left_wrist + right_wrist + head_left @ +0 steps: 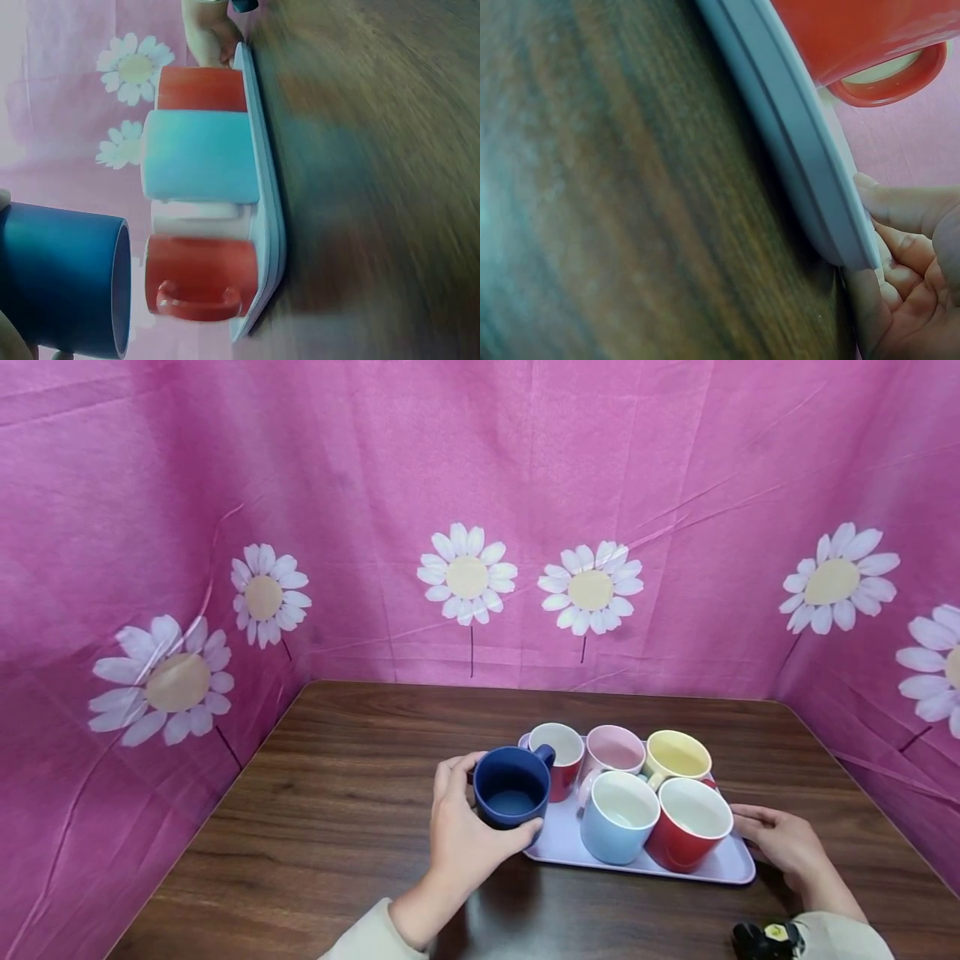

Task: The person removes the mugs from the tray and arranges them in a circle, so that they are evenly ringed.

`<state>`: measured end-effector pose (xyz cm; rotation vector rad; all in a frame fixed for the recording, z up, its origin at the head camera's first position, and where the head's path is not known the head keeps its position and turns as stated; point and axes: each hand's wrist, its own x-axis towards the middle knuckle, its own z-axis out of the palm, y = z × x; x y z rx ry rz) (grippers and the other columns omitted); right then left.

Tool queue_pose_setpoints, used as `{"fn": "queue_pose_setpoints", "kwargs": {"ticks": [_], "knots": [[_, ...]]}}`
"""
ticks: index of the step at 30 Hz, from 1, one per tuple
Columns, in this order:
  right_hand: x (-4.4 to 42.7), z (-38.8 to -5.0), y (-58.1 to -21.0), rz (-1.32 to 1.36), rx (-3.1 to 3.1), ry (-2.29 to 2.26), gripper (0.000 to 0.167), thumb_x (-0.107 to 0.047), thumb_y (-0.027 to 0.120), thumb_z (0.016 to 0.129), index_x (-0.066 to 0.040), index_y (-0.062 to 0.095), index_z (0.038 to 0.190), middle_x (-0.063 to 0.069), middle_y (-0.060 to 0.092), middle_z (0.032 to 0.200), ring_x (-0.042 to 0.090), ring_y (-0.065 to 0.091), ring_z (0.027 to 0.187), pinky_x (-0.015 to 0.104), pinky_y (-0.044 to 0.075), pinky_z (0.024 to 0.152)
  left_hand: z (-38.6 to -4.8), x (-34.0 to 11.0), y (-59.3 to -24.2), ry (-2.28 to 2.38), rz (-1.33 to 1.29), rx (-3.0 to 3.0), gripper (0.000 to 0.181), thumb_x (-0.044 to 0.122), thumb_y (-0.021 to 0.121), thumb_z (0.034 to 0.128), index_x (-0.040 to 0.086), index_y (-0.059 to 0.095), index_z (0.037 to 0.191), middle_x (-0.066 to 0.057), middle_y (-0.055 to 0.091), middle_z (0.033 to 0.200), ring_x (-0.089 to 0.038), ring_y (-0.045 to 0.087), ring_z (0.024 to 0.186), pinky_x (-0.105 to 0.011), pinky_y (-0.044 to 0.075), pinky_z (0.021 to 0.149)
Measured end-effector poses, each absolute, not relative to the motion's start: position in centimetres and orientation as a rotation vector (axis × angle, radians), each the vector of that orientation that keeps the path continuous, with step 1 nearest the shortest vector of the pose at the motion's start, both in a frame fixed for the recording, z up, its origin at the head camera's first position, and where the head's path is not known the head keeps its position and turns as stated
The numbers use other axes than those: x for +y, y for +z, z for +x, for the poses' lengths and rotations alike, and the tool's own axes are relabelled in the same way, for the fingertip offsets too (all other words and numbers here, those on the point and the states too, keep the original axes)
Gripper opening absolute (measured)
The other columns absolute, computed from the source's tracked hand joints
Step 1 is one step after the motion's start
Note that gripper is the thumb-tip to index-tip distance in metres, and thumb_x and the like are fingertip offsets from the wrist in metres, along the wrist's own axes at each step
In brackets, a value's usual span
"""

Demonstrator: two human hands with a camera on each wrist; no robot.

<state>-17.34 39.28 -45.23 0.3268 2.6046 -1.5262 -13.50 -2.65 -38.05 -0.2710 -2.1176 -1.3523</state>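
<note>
My left hand (468,831) grips a dark blue mug (512,787) around its sides, its handle turned toward the far right. In the left wrist view the blue mug (64,277) is held up, apart from the tray. A lilac tray (558,839) carries a light blue mug (618,831), a red mug (684,843), a pink mug (615,749), a yellow mug (678,754) and another red mug (566,777) with white inside. At the tray's right end, my right hand (783,847) pinches the rim, thumb (900,206) on top and fingers underneath.
A dark wood-grain table (337,777) lies under everything. Pink cloth (360,527) printed with daisies hangs behind it and on both sides. A black device (765,941) is strapped at the right wrist, near the front edge of the head view.
</note>
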Motion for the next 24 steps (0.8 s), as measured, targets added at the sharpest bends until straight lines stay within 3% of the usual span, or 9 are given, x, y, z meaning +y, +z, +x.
{"fn": "queue_pose_setpoints", "kwargs": {"ticks": [7,14,24], "knots": [[39.3,-17.3,-45.3,0.324,2.61,-1.517,0.056,-0.026,0.062,0.093,0.018,0.047,0.126,0.012,0.068,0.102,-0.002,0.059,0.077,0.026,0.054,0.07,-13.4,-4.9,-38.0,-1.327,-0.252,-2.059,0.085,0.03,0.095,0.049,0.012,0.055,0.122,0.0,0.05,0.113,-0.014,0.049,0.099,-0.026,0.052,0.065],[39.3,-17.3,-45.3,0.321,2.615,-1.517,0.055,-0.025,0.062,0.093,0.018,0.048,0.125,0.011,0.068,0.102,-0.002,0.059,0.077,0.026,0.054,0.07,-14.7,-6.8,-39.3,-1.24,-0.187,-2.03,0.085,0.029,0.095,0.0466,0.008,0.056,0.119,-0.005,0.051,0.111,-0.014,0.049,0.095,-0.025,0.048,0.063],[39.3,-17.3,-45.4,0.319,2.618,-1.526,0.054,-0.024,0.062,0.093,0.018,0.048,0.124,0.012,0.068,0.101,-0.002,0.059,0.077,0.026,0.054,0.07,-17.1,-8.0,-41.1,-1.254,-0.055,-2.058,0.082,0.026,0.094,0.0498,0.004,0.056,0.118,-0.011,0.049,0.111,-0.022,0.051,0.098,-0.035,0.047,0.076]]}}
